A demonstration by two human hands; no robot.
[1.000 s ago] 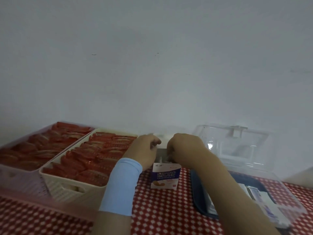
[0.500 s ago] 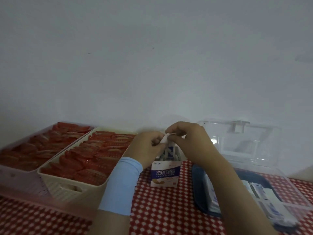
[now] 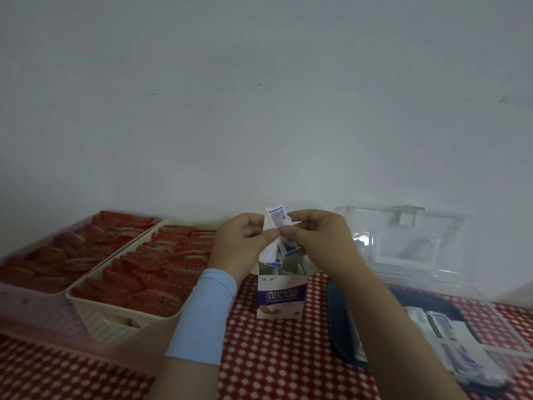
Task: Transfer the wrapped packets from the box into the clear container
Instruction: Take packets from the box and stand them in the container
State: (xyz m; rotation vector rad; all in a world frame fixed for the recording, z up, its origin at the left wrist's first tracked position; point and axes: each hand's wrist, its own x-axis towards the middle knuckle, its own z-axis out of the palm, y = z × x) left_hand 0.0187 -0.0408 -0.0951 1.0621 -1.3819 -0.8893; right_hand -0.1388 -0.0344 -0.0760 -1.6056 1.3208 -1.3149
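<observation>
Pale wall above a red-checked tablecloth (image 3: 274, 356); packets held just over the box.
At three o'clock the clear container (image 3: 450, 249) lay open, some packets inside; the box (image 3: 281, 295) stood at centre. Left hand (image 3: 242, 243) and right hand (image 3: 320, 235) both pinched one bunch of wrapped packets (image 3: 277, 219). Squaring the bunch looked wise before carrying it rightward.

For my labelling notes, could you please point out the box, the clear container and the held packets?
box (image 3: 279, 298): head view, printed front face.
clear container (image 3: 403, 249): head view, open lid.
held packets (image 3: 277, 217): head view, top wrapper.
</observation>
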